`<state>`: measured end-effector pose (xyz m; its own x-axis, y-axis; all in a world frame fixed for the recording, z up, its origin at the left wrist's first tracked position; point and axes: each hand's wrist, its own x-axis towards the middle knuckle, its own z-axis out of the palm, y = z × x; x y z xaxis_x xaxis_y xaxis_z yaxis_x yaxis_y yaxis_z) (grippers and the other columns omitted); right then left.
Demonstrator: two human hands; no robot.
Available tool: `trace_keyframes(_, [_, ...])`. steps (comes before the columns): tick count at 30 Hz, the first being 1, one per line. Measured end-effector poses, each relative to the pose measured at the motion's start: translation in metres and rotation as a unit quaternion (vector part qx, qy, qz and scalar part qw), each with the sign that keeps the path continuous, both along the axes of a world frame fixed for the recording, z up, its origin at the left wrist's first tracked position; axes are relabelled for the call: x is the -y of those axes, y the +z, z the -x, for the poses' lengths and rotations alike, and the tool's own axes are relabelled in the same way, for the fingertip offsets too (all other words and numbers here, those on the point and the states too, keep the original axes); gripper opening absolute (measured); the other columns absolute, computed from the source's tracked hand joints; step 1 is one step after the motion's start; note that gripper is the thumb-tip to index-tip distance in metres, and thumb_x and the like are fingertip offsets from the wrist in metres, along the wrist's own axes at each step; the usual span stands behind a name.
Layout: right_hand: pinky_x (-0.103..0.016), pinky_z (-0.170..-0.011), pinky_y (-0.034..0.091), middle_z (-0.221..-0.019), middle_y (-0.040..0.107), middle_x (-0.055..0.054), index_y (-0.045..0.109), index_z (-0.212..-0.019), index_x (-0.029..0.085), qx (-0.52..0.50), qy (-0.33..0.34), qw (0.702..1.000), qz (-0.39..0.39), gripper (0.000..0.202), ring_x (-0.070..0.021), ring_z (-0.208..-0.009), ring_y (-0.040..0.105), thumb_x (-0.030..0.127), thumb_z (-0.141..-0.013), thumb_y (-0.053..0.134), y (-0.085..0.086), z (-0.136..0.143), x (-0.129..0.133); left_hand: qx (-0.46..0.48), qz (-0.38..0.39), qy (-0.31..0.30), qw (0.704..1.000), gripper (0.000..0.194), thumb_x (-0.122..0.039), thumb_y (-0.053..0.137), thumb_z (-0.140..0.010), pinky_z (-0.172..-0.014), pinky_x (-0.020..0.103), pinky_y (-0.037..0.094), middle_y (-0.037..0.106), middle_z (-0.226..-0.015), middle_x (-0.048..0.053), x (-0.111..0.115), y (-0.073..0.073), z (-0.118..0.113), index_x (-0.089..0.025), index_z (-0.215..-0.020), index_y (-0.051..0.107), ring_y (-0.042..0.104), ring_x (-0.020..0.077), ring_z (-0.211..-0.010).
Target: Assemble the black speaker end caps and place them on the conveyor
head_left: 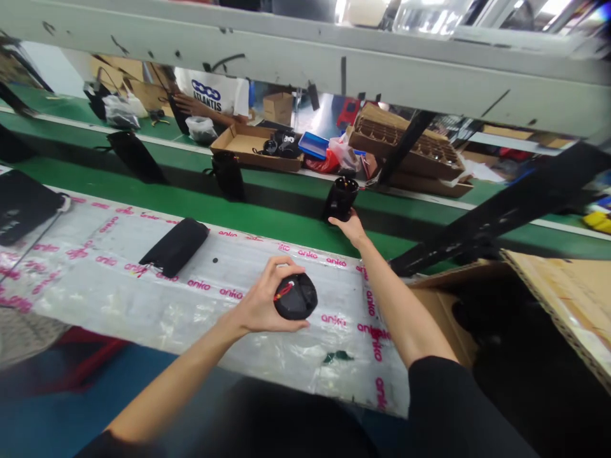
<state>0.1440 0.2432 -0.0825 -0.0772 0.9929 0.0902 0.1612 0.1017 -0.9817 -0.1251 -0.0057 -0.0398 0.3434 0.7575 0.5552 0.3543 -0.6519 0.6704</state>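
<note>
My left hand is wrapped round a black rounded part with red wires on its face, above the plastic-covered table edge. Reaching forward, my right hand grips the lower side of a black cylinder, which is upright at the green belt. Wires show inside the cylinder's open top. A black cloth-like pouch lies on the plastic cover to the left of my hands.
Black pouches stand along the green belt. Behind it are an open carton and a blue tray. A dark slanted post and a large cardboard box are at right. Another person's hand shows behind.
</note>
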Motion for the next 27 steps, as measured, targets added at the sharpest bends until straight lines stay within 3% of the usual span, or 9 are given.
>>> trace_keyframes(3, [-0.051,-0.120,0.053,-0.159,0.060,-0.013,0.059,-0.149,0.026,-0.020,-0.010,0.999,0.038,0.059,-0.0293,-0.144,0.060,0.038,-0.096,0.079,0.005,-0.014,0.033,0.060,0.035,-0.035,0.997,0.109,-0.042,0.100,-0.068,-0.111,0.054,0.058,0.055,-0.140,0.015,0.003,-0.017,-0.014,-0.030,-0.158,0.041,0.060,0.0361,-0.137])
trace_keyframes(5, [-0.052,-0.129,0.044,-0.164,0.058,-0.013,0.058,-0.152,0.027,-0.037,0.017,0.997,0.060,0.072,-0.0298,-0.152,0.056,0.035,-0.085,0.085,0.010,-0.025,0.074,0.111,0.066,-0.010,0.992,0.118,-0.040,0.100,-0.068,-0.118,0.057,0.053,0.055,-0.147,0.017,0.012,-0.027,-0.017,-0.031,-0.163,0.032,0.060,0.0361,-0.141])
trace_keyframes(7, [-0.054,-0.128,0.046,-0.155,0.067,-0.013,0.066,-0.145,0.026,-0.052,0.090,0.992,0.076,0.075,-0.0314,-0.147,0.063,0.031,-0.075,0.091,0.014,-0.031,0.125,0.140,0.098,0.028,0.985,0.123,-0.039,0.100,-0.069,-0.124,0.060,0.047,0.056,-0.153,0.019,0.023,-0.033,-0.016,-0.030,-0.166,0.027,0.060,0.0366,-0.143])
trace_keyframes(9, [-0.057,-0.129,0.043,-0.163,0.061,-0.013,0.057,-0.156,0.029,-0.050,0.252,0.963,0.077,0.087,-0.0306,-0.152,0.058,0.027,-0.076,0.091,0.015,-0.029,0.177,0.157,0.126,0.037,0.979,0.115,-0.040,0.096,-0.073,-0.126,0.061,0.044,0.055,-0.156,0.021,0.031,-0.038,-0.016,-0.028,-0.165,0.029,0.059,0.0376,-0.145])
trace_keyframes(11, [-0.058,-0.127,0.045,-0.171,0.051,-0.012,0.044,-0.166,0.032,-0.043,0.295,0.953,0.057,0.104,-0.0309,-0.156,0.054,0.026,-0.075,0.093,0.011,-0.017,0.220,0.179,0.138,0.014,0.974,0.101,-0.042,0.092,-0.077,-0.121,0.058,0.049,0.052,-0.160,0.023,0.031,-0.041,-0.019,-0.027,-0.159,0.036,0.060,0.0379,-0.145])
trace_keyframes(15, [-0.056,-0.126,0.048,-0.160,0.062,-0.015,0.049,-0.160,0.025,-0.041,0.211,0.976,0.034,0.101,-0.0350,-0.150,0.059,0.034,-0.072,0.098,-0.007,0.014,0.265,0.209,0.107,-0.017,0.972,0.088,-0.051,0.092,-0.075,-0.107,0.050,0.059,0.050,-0.153,0.019,0.014,-0.049,-0.036,-0.028,-0.143,0.041,0.067,0.0335,-0.132])
trace_keyframes(22, [-0.052,-0.116,0.056,-0.151,0.060,-0.017,0.043,-0.152,0.026,-0.002,-0.120,0.993,0.014,0.100,-0.0337,-0.136,0.064,0.040,-0.069,0.097,-0.025,0.026,0.297,0.168,0.162,-0.046,0.971,0.091,-0.059,0.077,-0.091,-0.127,0.058,0.043,0.048,-0.162,0.021,0.010,-0.050,-0.082,-0.023,-0.163,0.033,0.052,0.0384,-0.151])
trace_keyframes(24, [-0.055,-0.122,0.051,-0.155,0.055,-0.019,0.041,-0.155,0.024,0.029,-0.131,0.991,-0.014,0.101,-0.0358,-0.143,0.059,0.040,-0.071,0.095,-0.023,0.016,0.303,0.145,0.154,-0.032,0.977,0.096,-0.058,0.081,-0.089,-0.129,0.058,0.041,0.048,-0.163,0.020,0.015,-0.052,-0.093,-0.023,-0.164,0.034,0.051,0.0391,-0.152])
trace_keyframes(27, [-0.057,-0.134,0.037,-0.171,0.043,-0.018,0.031,-0.167,0.023,0.026,-0.055,0.997,-0.047,0.100,-0.0362,-0.160,0.044,0.047,-0.085,0.082,-0.017,-0.002,0.309,0.141,0.149,-0.051,0.977,0.100,-0.060,0.081,-0.089,-0.130,0.058,0.040,0.047,-0.166,0.020,0.019,-0.056,-0.099,-0.024,-0.168,0.032,0.050,0.0396,-0.153])
